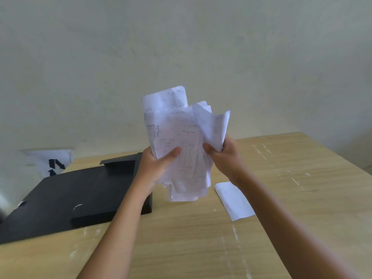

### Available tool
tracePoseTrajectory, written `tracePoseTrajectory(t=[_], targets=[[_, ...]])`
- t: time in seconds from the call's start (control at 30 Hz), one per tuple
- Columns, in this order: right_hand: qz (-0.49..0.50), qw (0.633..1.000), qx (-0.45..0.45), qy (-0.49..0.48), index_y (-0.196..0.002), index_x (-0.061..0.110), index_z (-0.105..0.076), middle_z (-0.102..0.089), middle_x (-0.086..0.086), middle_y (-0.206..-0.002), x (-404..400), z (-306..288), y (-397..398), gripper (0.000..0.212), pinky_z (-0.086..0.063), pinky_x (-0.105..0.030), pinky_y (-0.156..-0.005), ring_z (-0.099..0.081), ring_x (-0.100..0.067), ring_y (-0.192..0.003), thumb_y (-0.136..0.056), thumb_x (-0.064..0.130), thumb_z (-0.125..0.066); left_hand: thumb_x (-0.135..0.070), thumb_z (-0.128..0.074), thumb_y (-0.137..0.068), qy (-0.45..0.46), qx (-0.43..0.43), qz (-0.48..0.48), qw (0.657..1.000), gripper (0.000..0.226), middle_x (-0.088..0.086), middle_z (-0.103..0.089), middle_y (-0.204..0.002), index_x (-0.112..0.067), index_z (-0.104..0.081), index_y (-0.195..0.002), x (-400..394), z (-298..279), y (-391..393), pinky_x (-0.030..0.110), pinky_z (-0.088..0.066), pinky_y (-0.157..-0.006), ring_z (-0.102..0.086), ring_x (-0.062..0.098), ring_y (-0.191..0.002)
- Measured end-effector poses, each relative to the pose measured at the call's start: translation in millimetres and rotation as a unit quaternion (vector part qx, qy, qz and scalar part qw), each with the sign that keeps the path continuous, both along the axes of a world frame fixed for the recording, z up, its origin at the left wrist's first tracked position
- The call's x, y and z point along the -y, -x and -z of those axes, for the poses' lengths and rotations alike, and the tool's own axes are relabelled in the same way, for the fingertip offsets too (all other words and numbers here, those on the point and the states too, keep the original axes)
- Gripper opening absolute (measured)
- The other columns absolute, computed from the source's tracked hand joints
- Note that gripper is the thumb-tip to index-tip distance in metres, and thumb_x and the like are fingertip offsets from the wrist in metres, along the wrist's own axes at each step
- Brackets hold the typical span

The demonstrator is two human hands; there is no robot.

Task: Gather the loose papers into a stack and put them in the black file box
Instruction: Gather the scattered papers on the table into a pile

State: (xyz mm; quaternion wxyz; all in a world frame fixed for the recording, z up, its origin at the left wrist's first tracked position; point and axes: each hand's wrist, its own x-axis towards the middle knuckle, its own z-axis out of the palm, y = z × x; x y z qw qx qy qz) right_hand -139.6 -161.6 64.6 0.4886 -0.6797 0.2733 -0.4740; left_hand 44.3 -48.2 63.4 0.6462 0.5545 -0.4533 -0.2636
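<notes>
A ragged bundle of white papers (182, 133) with handwritten tables stands upright in the air above the wooden table (281, 198). My left hand (156, 167) grips its left lower side, thumb across the front. My right hand (223, 158) grips the right side. The sheets are uneven, with corners sticking out at the top and bottom. One loose white sheet (234, 200) lies flat on the table, just below and right of the bundle. The black file box (76, 196) lies flat on the table to the left, partly behind my left forearm.
A white bag or sheet with a black arrow mark (54, 161) lies behind the box by the wall. A pale wall stands close behind the table's far edge. The table's right edge slants away at the right.
</notes>
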Motion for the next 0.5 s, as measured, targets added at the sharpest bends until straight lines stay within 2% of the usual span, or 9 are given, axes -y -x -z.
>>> tracePoseTrajectory(t=[0.07, 0.17, 0.23, 0.33, 0.4, 0.5], targets=[[-0.012, 1.0, -0.019, -0.013, -0.095, 0.022, -0.066, -0.074, 0.002, -0.092, -4.8, 14.5, -2.5, 0.018, -0.058, -0.019, -0.066, -0.07, -0.004, -0.078, -0.094, 0.004, -0.066, -0.041, -0.09, -0.071, -0.021, -0.004, -0.01, 1.0, 0.028, -0.004, -0.082, -0.106, -0.032, -0.083, -0.097, -5.4, 11.6, -5.4, 0.028, -0.064, -0.074, -0.079, 0.013, -0.098], [-0.042, 0.998, -0.035, -0.043, -0.1, 0.027, -0.066, -0.076, 0.002, -0.102, -8.9, 33.5, -4.1, 0.021, -0.062, -0.023, -0.073, -0.074, -0.01, -0.092, -0.093, 0.007, -0.068, -0.043, -0.092, -0.069, -0.051, -0.003, -0.021, 0.998, 0.041, -0.003, -0.082, -0.108, -0.025, -0.081, -0.105, -9.3, 30.9, -11.3, 0.038, -0.065, -0.083, -0.078, 0.014, -0.101], [-0.063, 0.995, -0.035, -0.061, -0.103, 0.032, -0.066, -0.076, 0.007, -0.104, -10.9, 41.7, -4.4, 0.028, -0.061, -0.022, -0.072, -0.074, -0.008, -0.095, -0.092, 0.008, -0.071, -0.039, -0.094, -0.07, -0.06, -0.018, -0.013, 0.998, 0.04, -0.002, -0.082, -0.111, -0.027, -0.081, -0.106, -10.8, 41.3, -12.1, 0.041, -0.064, -0.087, -0.078, 0.015, -0.104], [-0.094, 0.991, -0.03, -0.086, -0.114, 0.032, -0.065, -0.078, 0.012, -0.104, -16.5, 48.0, -2.7, 0.031, -0.06, -0.02, -0.071, -0.074, -0.007, -0.097, -0.09, 0.017, -0.077, -0.037, -0.095, -0.068, -0.059, -0.031, -0.009, 0.998, 0.038, -0.003, -0.081, -0.113, -0.033, -0.081, -0.104, -12.3, 53.0, -10.9, 0.034, -0.064, -0.084, -0.077, 0.014, -0.106], [-0.113, 0.989, -0.005, -0.096, -0.125, 0.028, -0.062, -0.077, 0.008, -0.114, -18.6, 50.8, -1.2, 0.037, -0.061, -0.026, -0.077, -0.074, -0.012, -0.105, -0.091, 0.027, -0.077, -0.037, -0.097, -0.068, -0.056, -0.045, -0.009, 0.997, 0.043, -0.003, -0.081, -0.114, -0.031, -0.08, -0.107, -12.7, 60.9, -11.1, 0.029, -0.064, -0.08, -0.077, 0.014, -0.106], [-0.146, 0.983, 0.038, -0.107, -0.138, 0.026, -0.054, -0.07, 0.002, -0.13, -22.4, 50.7, 0.0, 0.043, -0.06, -0.038, -0.091, -0.069, -0.017, -0.117, -0.099, 0.042, -0.062, -0.038, -0.099, -0.064, -0.062, -0.067, 0.003, 0.996, 0.061, 0.0, -0.08, -0.117, -0.022, -0.076, -0.118, -11.7, 71.0, -10.9, 0.038, -0.064, -0.086, -0.076, 0.018, -0.109]])
